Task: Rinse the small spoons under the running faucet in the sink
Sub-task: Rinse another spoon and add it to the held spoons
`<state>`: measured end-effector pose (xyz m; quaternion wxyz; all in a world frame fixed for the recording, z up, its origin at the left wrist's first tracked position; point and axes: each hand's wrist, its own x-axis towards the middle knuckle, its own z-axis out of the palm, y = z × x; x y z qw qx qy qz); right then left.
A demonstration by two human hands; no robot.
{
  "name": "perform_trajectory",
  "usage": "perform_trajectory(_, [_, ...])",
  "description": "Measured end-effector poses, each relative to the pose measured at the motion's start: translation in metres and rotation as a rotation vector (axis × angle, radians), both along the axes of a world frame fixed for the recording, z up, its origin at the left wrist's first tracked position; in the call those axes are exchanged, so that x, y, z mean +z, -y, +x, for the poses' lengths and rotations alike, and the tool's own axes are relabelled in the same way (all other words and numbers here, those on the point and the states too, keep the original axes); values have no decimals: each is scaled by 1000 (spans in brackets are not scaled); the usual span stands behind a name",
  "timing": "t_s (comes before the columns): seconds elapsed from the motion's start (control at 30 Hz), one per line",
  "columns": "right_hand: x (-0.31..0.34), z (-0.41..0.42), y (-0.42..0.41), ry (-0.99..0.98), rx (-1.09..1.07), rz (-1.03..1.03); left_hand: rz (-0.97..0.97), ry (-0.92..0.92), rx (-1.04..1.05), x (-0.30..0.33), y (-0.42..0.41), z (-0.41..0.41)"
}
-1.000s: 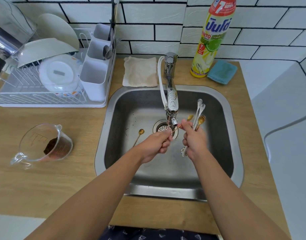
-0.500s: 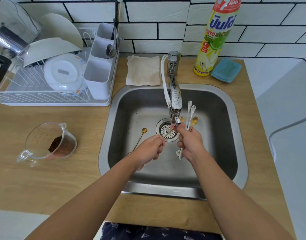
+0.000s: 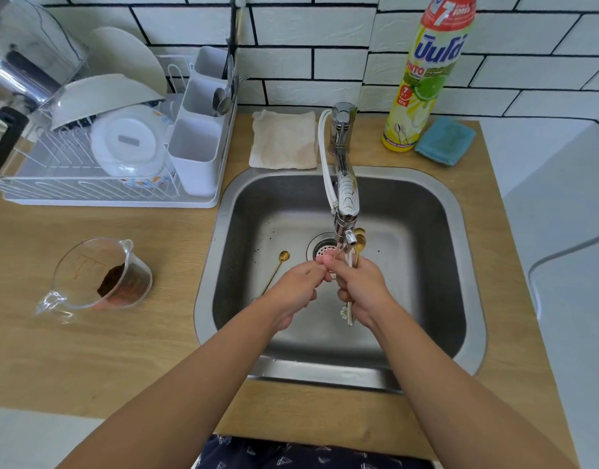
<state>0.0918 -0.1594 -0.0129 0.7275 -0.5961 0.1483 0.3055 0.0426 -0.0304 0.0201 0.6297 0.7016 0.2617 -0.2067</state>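
Observation:
Both my hands are together over the steel sink (image 3: 460,265), just below the faucet (image 3: 346,204) spout. My right hand (image 3: 362,289) is closed around a bunch of small spoons (image 3: 359,247), gold and white, whose bowls poke up beside the spout and whose handle ends stick out under the hand. My left hand (image 3: 299,282) pinches at the spoons with its fingertips against the right hand. One gold spoon (image 3: 278,267) lies loose on the sink floor left of the drain (image 3: 320,250). I cannot make out the water stream.
A dish rack (image 3: 105,164) with bowls, a lid and a white cutlery holder stands at the back left. A clear measuring cup (image 3: 98,279) with brown residue sits on the wooden counter left. Behind the sink are a cloth (image 3: 284,138), a dish soap bottle (image 3: 426,76) and a blue sponge (image 3: 445,140).
The right hand has brought the spoon bunch left and closer under the spout, so the bowls stick out less. The left hand stays pressed to it. The loose gold spoon has not moved.

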Motion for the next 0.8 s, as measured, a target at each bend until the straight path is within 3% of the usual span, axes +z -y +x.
perform_trajectory(0.13, [-6, 20, 13, -62, -215, 65, 172, 55, -86, -5, -6, -10])
perform_trajectory(0.2, [-6, 16, 12, -48, -138, 42, 182, 44, -103, -6, -7, -12])
perform_trajectory(0.3, [-7, 5, 9, -1, 28, 35, -18, -53, -22, -3, -9, -10])
perform_trajectory(0.4, [-5, 12, 10, 12, -109, 56, -297, -210, 91, 0, -15, -10])
perform_trajectory(0.47, [-3, 16, 10, 39, -157, 40, -336, -288, 57, -1, -21, -16])
perform_trajectory(0.57, [-5, 14, 7, 97, -66, -27, -327, -365, -12, -3, -31, -28])
perform_trajectory(0.8, [-10, -3, -7, 260, 34, -207, -388, -419, 19, 0, -38, -27])
